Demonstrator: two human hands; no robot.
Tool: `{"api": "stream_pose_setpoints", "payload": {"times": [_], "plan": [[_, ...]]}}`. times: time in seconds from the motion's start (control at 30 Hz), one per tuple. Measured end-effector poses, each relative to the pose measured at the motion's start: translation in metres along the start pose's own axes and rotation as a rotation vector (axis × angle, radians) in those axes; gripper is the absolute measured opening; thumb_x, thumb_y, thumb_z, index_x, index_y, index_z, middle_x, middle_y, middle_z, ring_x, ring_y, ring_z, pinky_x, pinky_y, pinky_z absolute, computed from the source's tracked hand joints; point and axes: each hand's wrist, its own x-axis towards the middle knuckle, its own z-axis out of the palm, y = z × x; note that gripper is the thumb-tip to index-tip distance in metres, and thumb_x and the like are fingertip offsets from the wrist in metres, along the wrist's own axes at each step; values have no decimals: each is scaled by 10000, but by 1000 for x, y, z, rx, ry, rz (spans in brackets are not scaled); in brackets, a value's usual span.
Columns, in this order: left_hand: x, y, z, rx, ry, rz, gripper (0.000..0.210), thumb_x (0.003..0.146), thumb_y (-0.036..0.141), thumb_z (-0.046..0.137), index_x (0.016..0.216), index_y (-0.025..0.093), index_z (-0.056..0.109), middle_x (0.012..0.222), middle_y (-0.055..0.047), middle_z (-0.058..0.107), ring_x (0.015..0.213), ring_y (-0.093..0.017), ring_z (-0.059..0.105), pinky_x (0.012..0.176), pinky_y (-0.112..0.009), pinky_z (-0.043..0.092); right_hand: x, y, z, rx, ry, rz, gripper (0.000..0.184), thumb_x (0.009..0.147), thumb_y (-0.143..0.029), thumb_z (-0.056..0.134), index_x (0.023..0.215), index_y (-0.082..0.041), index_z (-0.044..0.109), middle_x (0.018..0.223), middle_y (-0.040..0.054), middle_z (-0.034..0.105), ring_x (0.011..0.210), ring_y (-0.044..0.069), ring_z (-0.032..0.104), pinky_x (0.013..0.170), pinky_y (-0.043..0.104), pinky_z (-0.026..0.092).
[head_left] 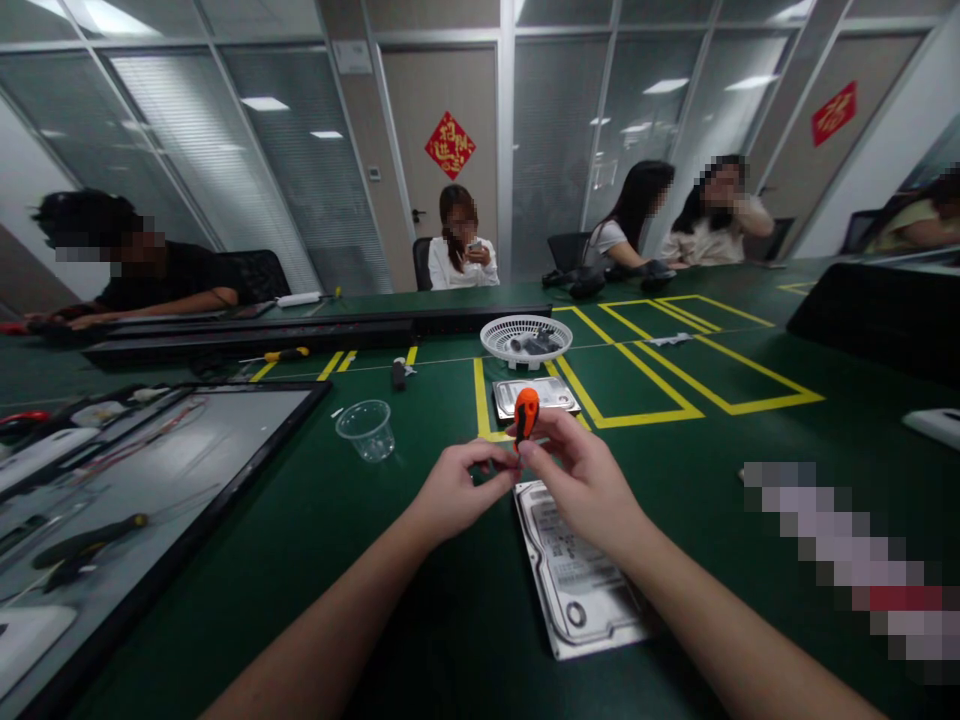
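An orange-and-black screwdriver (526, 412) stands upright above the far end of a hard drive (574, 590) that lies on the green table. My right hand (581, 475) grips its handle with the fingertips. My left hand (469, 485) is closed in a pinch at the lower part of the screwdriver, by the drive's far left corner. What the left fingertips pinch, shaft or something small, I cannot make out. The screwdriver's tip is hidden by the fingers. Behind my hands lies a second hard drive (501, 400), partly covered by the right hand.
A clear plastic cup (367, 432) stands left of my hands. A white basket (526, 358) holds dark small parts. At left lies a black-edged tray (262, 450) with tools and wires. A yellow-handled screwdriver (286, 354) is farther back. Several people sit across the table (420, 400).
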Motion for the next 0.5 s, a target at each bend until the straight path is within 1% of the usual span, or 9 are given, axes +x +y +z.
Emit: {"api": "stream_pose_setpoints", "payload": {"times": [0.07, 0.1, 0.17, 0.23, 0.3, 0.33, 0.43, 0.5], "plan": [[0, 0, 0, -10, 6, 1, 110, 891, 233, 698, 908, 141, 755, 919, -62, 742, 864, -177, 653, 811, -298, 470, -1, 1, 0, 24, -26, 19, 254, 988, -223, 586, 1234, -216, 647, 1178, 101, 713, 1094, 246, 677, 995, 433, 520], [1, 0, 0, -13, 8, -1, 111, 891, 235, 699, 905, 140, 754, 921, -63, 742, 867, -179, 653, 811, -298, 471, -1, 1, 0, 30, -33, 24, 261, 997, -227, 569, 1245, -216, 648, 1193, 106, 715, 1105, 249, 679, 1007, 441, 517], [1, -1, 0, -10, 11, -4, 111, 886, 236, 704, 906, 140, 755, 920, -63, 741, 866, -180, 654, 810, -299, 473, -1, 1, 0, 21, -30, 23, 237, 989, -223, 579, 1212, -215, 660, 1159, 101, 726, 1064, 247, 694, 980, 436, 531], [0, -1, 0, -5, 6, -2, 109, 886, 233, 704, 915, 143, 758, 915, -61, 743, 868, -181, 659, 810, -298, 475, -1, 1, 0, -10, -1, 7, 197, 959, -211, 626, 1153, -216, 664, 1090, 87, 729, 990, 240, 701, 918, 418, 550], [0, -1, 0, -6, 0, 0, 110, 890, 230, 699, 927, 147, 761, 918, -59, 748, 880, -183, 666, 814, -296, 477, 0, 1, 0, -27, 24, -7, 201, 938, -206, 661, 1138, -221, 661, 1067, 80, 723, 970, 239, 698, 889, 412, 557], [0, -1, 0, -8, -1, 2, 109, 891, 230, 699, 929, 149, 761, 920, -59, 751, 884, -184, 668, 813, -294, 477, 0, 2, 0, -18, 28, -12, 229, 939, -208, 663, 1167, -227, 659, 1100, 85, 722, 1001, 244, 696, 904, 418, 557], [0, 1, 0, -11, 9, 9, 103, 885, 235, 709, 911, 149, 759, 915, -60, 757, 871, -180, 670, 797, -289, 477, 1, 5, -1, 62, 21, -18, 371, 974, -219, 624, 1340, -271, 611, 1294, 96, 694, 1146, 253, 676, 1003, 450, 531], [1, 2, 1, -10, 16, 13, 104, 882, 236, 712, 905, 146, 759, 911, -62, 757, 859, -178, 668, 788, -289, 476, 2, 6, -1, 117, 19, -22, 418, 982, -214, 608, 1392, -286, 582, 1334, 90, 688, 1163, 245, 678, 1031, 457, 518]]}}
